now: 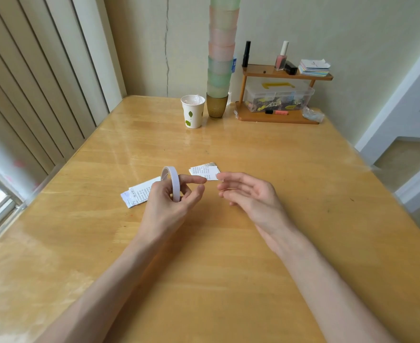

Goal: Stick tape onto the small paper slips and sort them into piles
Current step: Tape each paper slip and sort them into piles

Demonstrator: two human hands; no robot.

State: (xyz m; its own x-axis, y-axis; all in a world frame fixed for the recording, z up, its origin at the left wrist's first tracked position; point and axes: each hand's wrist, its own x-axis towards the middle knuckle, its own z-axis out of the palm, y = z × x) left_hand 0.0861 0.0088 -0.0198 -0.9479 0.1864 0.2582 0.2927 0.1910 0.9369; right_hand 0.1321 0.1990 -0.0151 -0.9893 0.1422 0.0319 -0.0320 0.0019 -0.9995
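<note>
Paper slips lie in two small piles near the middle of the wooden table (228,268), whose glossy honey-coloured top shows straight plank grain. The left pile (138,193) is a loose fan of thin white rectangles printed with rows of small dark characters; its right end is hidden behind the left hand (165,206). That hand grasps the tape roll (171,180), a narrow white ring held upright on its edge: the thumb and lower fingers curl round the ring, while the index finger points straight toward the right pile (204,172). This pile is a neater overlapping set of the same printed slips and lies flat, just beyond that fingertip. The right hand (249,194) holds nothing; its fingers are released and gently curved, palm turned to the left, fingertips just beside the pile's right edge. Contact with the paper cannot be determined. Along the far edge of the table stands a white paper cup (192,112) with green leaf prints. Just to its right, a tall column of nested frosted plastic cups (220,53), pink and green, rises from a textured gold tumbler (216,105). At the far right corner, a two-tier wooden rack (278,118) carries a clear lidded plastic box (278,95) below, and small bottles and a stack of paper notes (314,68) above.
</note>
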